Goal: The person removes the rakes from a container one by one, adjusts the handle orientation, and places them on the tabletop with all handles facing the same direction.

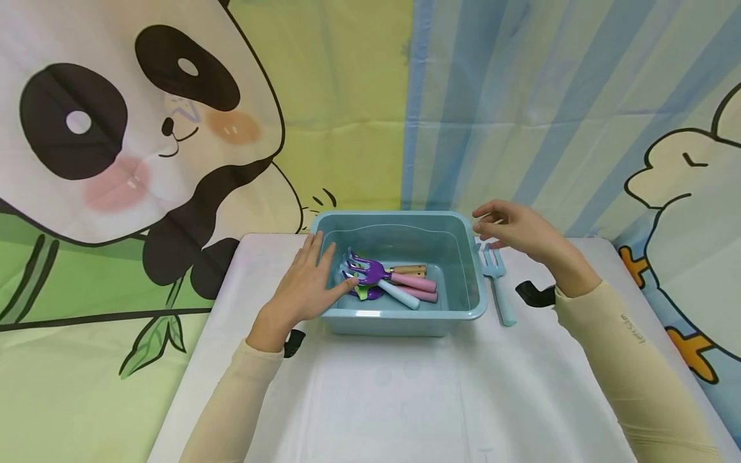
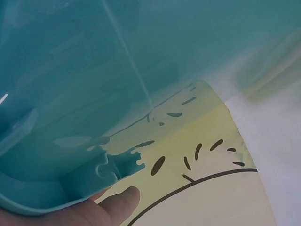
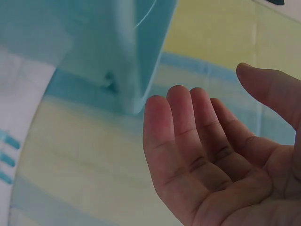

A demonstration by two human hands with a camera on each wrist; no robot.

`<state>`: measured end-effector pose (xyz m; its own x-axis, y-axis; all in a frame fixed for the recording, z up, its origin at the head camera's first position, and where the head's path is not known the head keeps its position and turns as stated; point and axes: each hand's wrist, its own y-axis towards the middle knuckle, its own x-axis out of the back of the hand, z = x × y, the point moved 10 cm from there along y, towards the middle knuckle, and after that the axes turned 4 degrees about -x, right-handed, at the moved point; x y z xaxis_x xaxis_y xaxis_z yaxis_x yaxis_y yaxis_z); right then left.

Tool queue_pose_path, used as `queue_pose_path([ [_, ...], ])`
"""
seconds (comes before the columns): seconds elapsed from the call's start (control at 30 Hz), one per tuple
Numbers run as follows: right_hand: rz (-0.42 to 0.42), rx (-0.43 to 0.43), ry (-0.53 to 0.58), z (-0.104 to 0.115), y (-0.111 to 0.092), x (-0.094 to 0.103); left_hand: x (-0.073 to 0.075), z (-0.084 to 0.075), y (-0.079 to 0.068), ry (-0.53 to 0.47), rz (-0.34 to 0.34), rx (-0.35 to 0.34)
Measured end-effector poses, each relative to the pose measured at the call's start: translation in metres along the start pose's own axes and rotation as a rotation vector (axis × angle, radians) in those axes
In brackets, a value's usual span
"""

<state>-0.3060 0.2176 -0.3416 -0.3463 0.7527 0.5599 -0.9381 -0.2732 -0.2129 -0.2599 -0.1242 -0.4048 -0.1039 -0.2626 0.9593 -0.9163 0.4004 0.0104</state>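
Note:
A blue-green plastic basin (image 1: 393, 326) stands on the white table. Inside it lies a pile of small garden hand tools, among them a purple hand rake (image 1: 368, 271), pink handles (image 1: 413, 281) and a light-blue handle (image 1: 399, 294). My left hand (image 1: 303, 283) rests on the basin's left rim, fingers extended and thumb reaching over the inside. In the left wrist view, fingers touch the rim (image 2: 42, 209). My right hand (image 1: 521, 233) hovers by the far right corner, fingers slightly bent, holding nothing. Below it, a light-blue hand fork (image 1: 502, 296) lies beside the basin.
The white tablecloth (image 1: 382, 399) extends in front of the basin. Behind the table hangs a printed curtain (image 1: 359, 116) with a panda at left and a white bird-like figure at right. Dark straps (image 1: 535, 294) show at both wrists.

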Motion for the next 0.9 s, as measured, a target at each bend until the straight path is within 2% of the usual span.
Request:
queue_pose_path([
  [0.23,0.125,0.057,-0.051,0.05,0.026,-0.034,0.0,0.0,-0.001,0.009,0.004,-0.004],
  [0.43,0.312,0.063,-0.041,0.07,0.055,-0.078,-0.001,0.001,-0.002,0.01,0.005,-0.002],
  [0.63,0.427,0.043,-0.059,0.064,0.083,-0.118,-0.001,0.002,-0.001,0.02,0.009,0.002],
  [0.9,0.512,-0.044,-0.104,0.024,0.104,-0.153,0.0,0.001,0.0,0.014,0.011,-0.002],
])
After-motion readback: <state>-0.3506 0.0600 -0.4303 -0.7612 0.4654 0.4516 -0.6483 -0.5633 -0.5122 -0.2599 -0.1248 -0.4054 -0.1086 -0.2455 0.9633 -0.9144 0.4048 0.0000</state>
